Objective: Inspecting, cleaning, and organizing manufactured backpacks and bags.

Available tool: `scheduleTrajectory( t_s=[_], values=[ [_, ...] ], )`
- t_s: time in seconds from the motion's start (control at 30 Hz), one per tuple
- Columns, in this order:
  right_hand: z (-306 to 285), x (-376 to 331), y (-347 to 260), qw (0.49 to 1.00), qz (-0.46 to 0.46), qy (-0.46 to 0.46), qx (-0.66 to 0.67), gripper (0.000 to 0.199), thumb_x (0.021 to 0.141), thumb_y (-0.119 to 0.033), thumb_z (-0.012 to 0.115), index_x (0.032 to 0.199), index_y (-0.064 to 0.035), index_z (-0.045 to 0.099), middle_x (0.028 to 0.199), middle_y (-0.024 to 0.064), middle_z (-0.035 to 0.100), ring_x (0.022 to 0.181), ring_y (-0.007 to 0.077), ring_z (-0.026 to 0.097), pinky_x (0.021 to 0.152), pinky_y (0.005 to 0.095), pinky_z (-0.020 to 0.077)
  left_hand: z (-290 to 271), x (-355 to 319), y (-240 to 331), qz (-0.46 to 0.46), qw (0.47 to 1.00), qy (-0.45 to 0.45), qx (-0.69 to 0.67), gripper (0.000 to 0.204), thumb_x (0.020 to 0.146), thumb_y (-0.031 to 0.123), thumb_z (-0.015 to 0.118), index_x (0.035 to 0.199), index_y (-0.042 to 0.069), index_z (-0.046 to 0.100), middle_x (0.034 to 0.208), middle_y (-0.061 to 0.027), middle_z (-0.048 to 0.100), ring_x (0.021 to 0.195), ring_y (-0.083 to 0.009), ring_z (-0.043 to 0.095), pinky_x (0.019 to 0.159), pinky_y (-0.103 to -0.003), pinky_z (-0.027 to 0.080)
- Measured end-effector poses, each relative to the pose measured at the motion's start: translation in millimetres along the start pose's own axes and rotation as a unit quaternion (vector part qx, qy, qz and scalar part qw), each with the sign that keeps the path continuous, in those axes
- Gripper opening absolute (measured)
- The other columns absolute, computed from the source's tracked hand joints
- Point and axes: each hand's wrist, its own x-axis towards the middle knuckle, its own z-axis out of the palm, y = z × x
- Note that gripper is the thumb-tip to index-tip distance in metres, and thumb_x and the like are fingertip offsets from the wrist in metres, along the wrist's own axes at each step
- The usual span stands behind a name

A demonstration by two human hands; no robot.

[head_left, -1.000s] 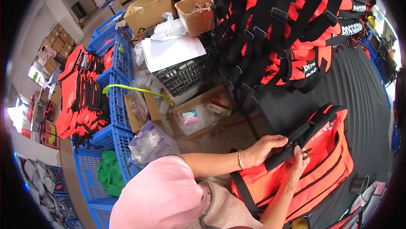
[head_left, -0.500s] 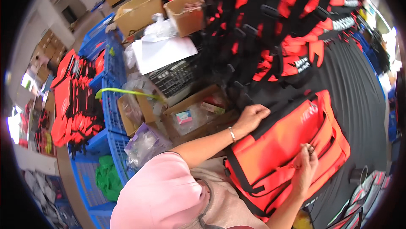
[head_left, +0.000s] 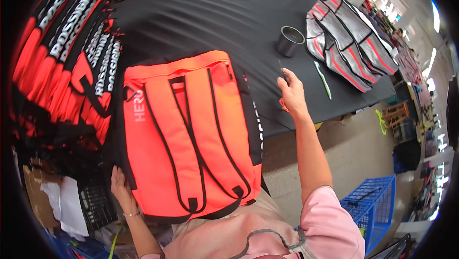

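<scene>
Orange backpack (head_left: 191, 130) straps-up at the near edge, tool in the right hand (head_left: 293, 97)

And here it is, right up against the person: the backpack, its lower end coming out past the worktop's near edge, shoulder straps (head_left: 217, 134) facing up! Down at its lower left corner comes the left hand (head_left: 123, 191), fingers close together alongside the bag; whether they grip it, I cannot tell. A thin bracelet (head_left: 130, 214) circles that wrist. Off to the right, below the near edge, a blue plastic basket (head_left: 370, 204)!

Up to the right hand, just inside the near edge and clear of the bag: thumb and fingers clamped on a small dark tool (head_left: 285, 76), its thin tip pointing away from the person. Farther on, a green-and-white pen-like thing (head_left: 323, 81) lies near the near right corner. Then a dark cup (head_left: 290, 42), upright, and beside it grey pieces with red stripes (head_left: 349, 44), spread along the right edge. Over at the left end, a big pile of orange-and-black bags (head_left: 71, 53), and black cloth (head_left: 205, 15) covers the worktop toward the far edge
</scene>
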Motion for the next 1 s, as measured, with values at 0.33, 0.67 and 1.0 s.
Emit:
scheduleTrajectory(
  t_s=[0.33, 0.67, 1.0],
  values=[
    [30, 99, 45, 0.992, -0.057, 0.039, -0.105, 0.039, 0.089, -0.018, 0.061, 0.125, -0.0035, 0.061, 0.084, 0.0189, 0.07, 0.067, 0.0277, 0.068, 0.069, 0.0398, 0.054, -20, -23, -13, -0.053, 0.996, -0.061, 0.05, 0.03, 0.094, 0.006, 0.06, 0.123, -0.002, 0.061, 0.113, -0.008, 0.067, 0.098, -0.0159, 0.065, 0.088, -0.027, 0.052],
    [46, 173, 86, 0.996, -0.028, -0.083, -0.019, 0.042, 0.095, -0.021, 0.057, 0.135, -0.0078, 0.057, 0.098, 0.01, 0.069, 0.079, 0.0163, 0.064, 0.072, 0.0316, 0.0522, 14, -62, 19, -0.051, 0.98, 0.047, 0.189, 0.028, 0.089, 0.011, 0.061, 0.113, -0.001, 0.069, 0.105, -0.0097, 0.072, 0.099, -0.0182, 0.066, 0.089, -0.03, 0.051],
    [10, 183, 155, 0.927, -0.241, -0.069, -0.278, 0.046, 0.096, -0.024, 0.057, 0.135, 0.0, 0.054, 0.126, 0.0227, 0.061, 0.115, 0.0355, 0.059, 0.099, 0.0391, 0.0435, 2, -70, 0, -0.016, 0.981, 0.034, 0.19, 0.028, 0.097, 0.022, 0.057, 0.107, -0.001, 0.071, 0.097, -0.0086, 0.073, 0.09, -0.0136, 0.066, 0.083, -0.03, 0.052]
  ],
)
